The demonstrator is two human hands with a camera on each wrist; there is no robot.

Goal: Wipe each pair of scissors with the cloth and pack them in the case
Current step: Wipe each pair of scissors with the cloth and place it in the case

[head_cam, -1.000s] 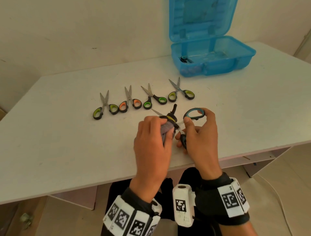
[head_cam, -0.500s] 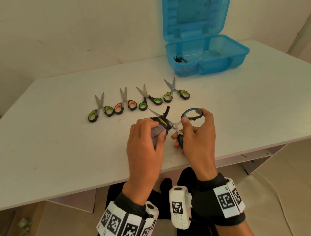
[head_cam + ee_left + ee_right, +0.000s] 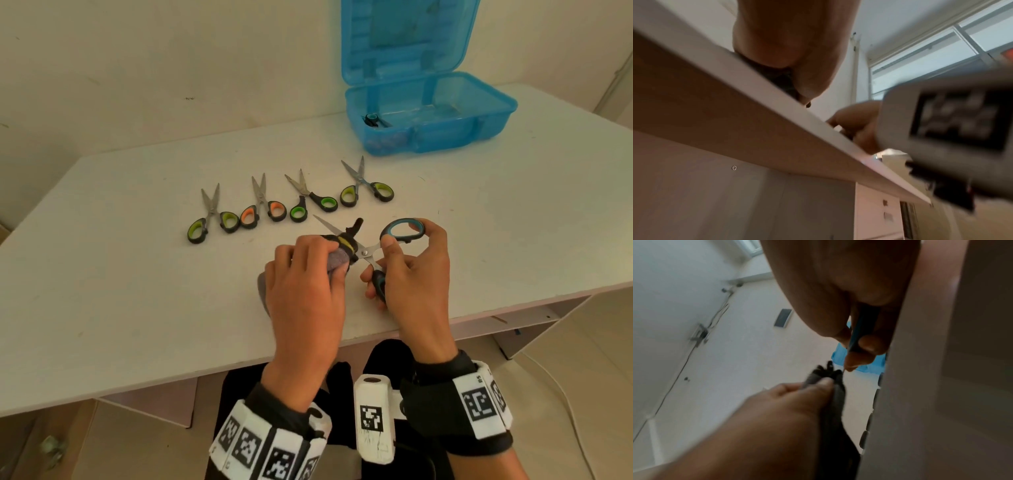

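Note:
My right hand grips the blue-handled scissors by their handles, blades spread apart. My left hand pinches the grey cloth round one blade close to the pivot; the other blade tip pokes out to the left. In the right wrist view the cloth is bunched between my left fingers beside the blue handle. Several more scissors lie in a row behind: yellow-green, orange, green and another yellow-green pair. The open blue case stands at the back right.
A small dark item lies in the case's left corner. My hands work near the white table's front edge. The case lid leans against the wall. The left wrist view shows only the table's underside and my palm.
My left hand with the cloth has slid along the blade toward the pivot, leaving more of the far blade bare. The right hand keeps the same hold on the handles.

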